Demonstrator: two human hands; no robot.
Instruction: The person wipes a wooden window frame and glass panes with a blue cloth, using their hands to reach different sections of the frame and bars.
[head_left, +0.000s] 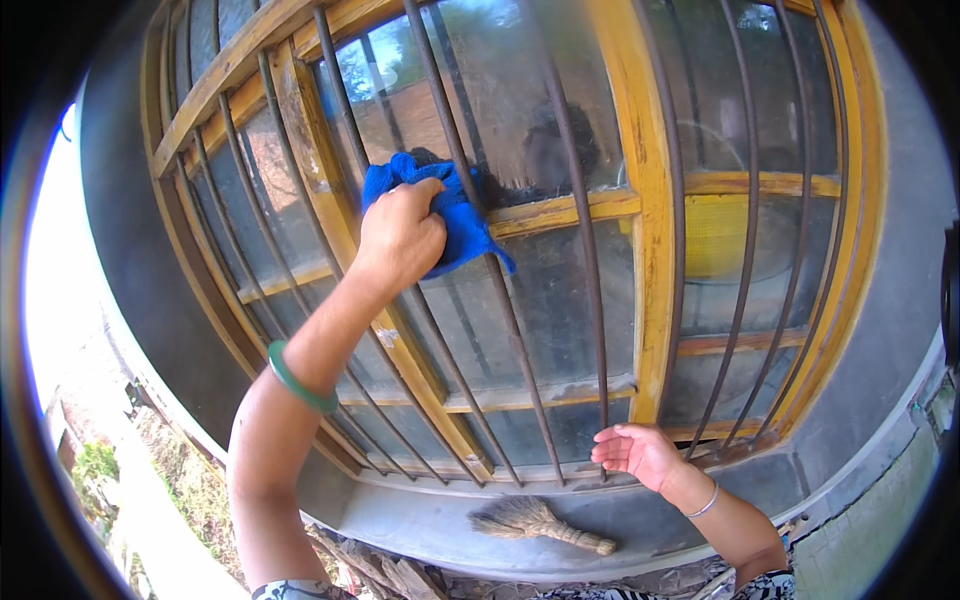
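A blue cloth (465, 225) is bunched in my left hand (405, 232), at a dark metal window bar (511, 322) and the yellow wooden window frame behind it. A green bangle circles my left wrist. Low on the right, my right hand (637, 454) is held with its fingers apart, near the foot of a bar, holding nothing; whether it touches the bar I cannot tell. Below, a short straw hand broom (544, 523) lies on the grey window sill (420, 525). Behind the bars, the glass panes (525, 315) show reflections.
Upright metal bars span the whole window, with a wooden crosspiece (232, 67) at upper left. A yellow object (716, 229) shows through the right panes. Pieces of wood (375, 562) lie below the sill. Grey walls flank the window.
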